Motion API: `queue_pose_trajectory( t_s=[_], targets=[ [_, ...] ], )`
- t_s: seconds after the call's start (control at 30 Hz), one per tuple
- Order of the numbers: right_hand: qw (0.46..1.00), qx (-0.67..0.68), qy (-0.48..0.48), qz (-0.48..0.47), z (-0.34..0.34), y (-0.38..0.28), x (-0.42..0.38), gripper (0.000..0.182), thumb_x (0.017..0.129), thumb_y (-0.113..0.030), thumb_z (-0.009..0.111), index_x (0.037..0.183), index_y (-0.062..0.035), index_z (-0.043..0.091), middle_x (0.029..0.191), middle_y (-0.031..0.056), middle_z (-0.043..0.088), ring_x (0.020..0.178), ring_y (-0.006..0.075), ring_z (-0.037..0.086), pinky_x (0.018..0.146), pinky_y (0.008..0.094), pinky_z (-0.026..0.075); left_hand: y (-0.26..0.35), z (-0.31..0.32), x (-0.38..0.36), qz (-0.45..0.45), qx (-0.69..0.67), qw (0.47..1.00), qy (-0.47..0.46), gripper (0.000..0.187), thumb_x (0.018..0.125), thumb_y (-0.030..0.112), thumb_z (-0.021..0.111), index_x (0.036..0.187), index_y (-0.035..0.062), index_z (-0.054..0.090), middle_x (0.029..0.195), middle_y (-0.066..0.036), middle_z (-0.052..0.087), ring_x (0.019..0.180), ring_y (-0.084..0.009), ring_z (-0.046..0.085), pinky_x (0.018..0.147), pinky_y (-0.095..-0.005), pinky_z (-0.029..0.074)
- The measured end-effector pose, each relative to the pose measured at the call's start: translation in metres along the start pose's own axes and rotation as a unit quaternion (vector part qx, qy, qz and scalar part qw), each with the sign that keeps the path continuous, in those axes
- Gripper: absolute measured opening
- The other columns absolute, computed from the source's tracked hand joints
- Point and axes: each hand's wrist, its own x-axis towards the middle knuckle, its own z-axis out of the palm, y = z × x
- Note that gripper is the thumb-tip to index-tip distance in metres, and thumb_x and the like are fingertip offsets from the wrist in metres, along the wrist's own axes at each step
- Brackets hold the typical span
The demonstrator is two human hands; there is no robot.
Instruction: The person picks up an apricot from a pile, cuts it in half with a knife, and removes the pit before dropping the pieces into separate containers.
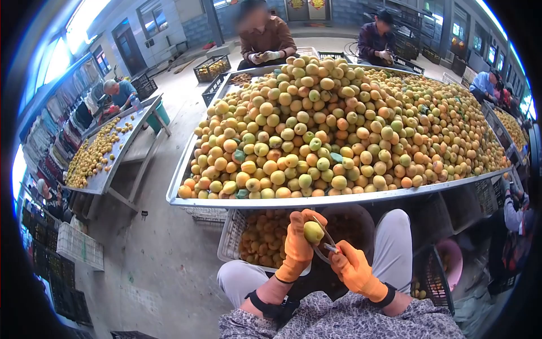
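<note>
In front of my knees, my left hand [296, 247], in an orange glove, is closed around a yellow-green apricot [313, 232]. My right hand [357, 272], gloved the same way, grips a metal hand tool [326, 240] with thin curved arms. Those arms reach up to the apricot, one passing along its right side. The tool's handle is mostly hidden in the right fist. Beneath both hands, a white plastic crate [230, 237] of darker orange pieces stands between my legs.
A metal-rimmed table [254, 201] heaped with apricots [305, 135] is just beyond my hands. Two people [268, 34] [377, 40] work across it. Another table [116, 164] with fruit stands left. A pink basin [451, 263] and black crate [432, 277] sit at lower right.
</note>
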Motion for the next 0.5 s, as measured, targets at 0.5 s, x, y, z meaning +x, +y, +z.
queue_pose_trajectory(
  t_s=[0.5],
  targets=[
    [0.965,-0.205,0.006,-0.163,0.012,0.006,0.007,0.024,0.098,-0.025,0.052,0.095,-0.0018,0.051,0.061,0.0154,0.051,0.053,0.035,0.054,0.05,0.0354,0.042,0.026,0.013,-0.02,-0.033,-0.052,0.998,0.014,0.077,0.093,0.072,0.02,0.076,0.0059,0.056,0.061,-0.002,0.05,0.053,-0.0102,0.045,0.051,-0.0219,0.035]
  ],
)
